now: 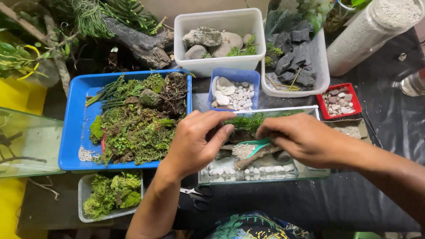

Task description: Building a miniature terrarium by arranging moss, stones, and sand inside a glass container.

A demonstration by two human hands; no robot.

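- A small teal plastic scoop (pixel 259 145) heaped with pale grit is pinched in the right hand (pixel 301 139); tilting risks spillage onto the white pebbles (pixel 248 170).
- The left hand (pixel 197 141), fingers loosely curled and holding nothing, is rested at the clear glass tank (pixel 310 170) rim; the brown driftwood piece (pixel 259 156) may be nudged.

scoop (pixel 252 147) handle hidden in right hand (pixel 305 139) | scissors (pixel 198 197) half-hidden

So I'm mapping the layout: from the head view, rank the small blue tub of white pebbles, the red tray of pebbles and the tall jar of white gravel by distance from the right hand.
1. Small blue tub, up left of the right hand.
2. Red tray, up right; close to the tub's distance, so barely separable.
3. Tall jar, far top right.
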